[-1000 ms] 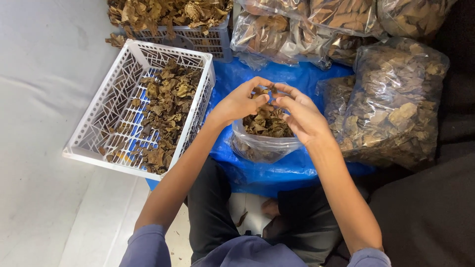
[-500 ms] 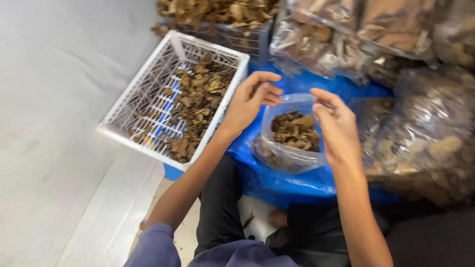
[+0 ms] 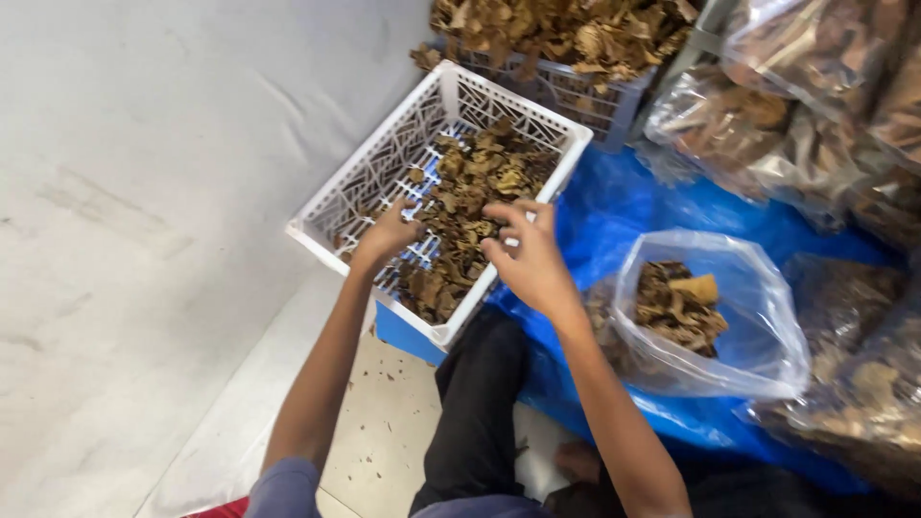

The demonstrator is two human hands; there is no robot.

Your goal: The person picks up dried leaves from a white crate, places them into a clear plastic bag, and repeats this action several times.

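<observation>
A white lattice basket (image 3: 384, 168) holds dried brown mushroom-like pieces (image 3: 475, 187). My left hand (image 3: 386, 235) reaches into the basket's near side, fingers down among the pieces. Over the basket's right rim hovers my right hand (image 3: 526, 254), fingers spread and curled, nothing visibly held. To the right, a clear plastic bag (image 3: 758, 317) stands open on a blue sheet (image 3: 614, 206), partly filled with the same brown pieces (image 3: 676, 302).
A grey crate (image 3: 585, 91) heaped with dried pieces stands behind the basket. Several filled clear bags (image 3: 767, 125) are piled at the back right and right edge. A white cloth (image 3: 144, 192) covers the left. My dark trousers (image 3: 480, 412) are below.
Both hands have left the open bag's mouth and moved left to the white basket. The camera has swung left and nearer.
</observation>
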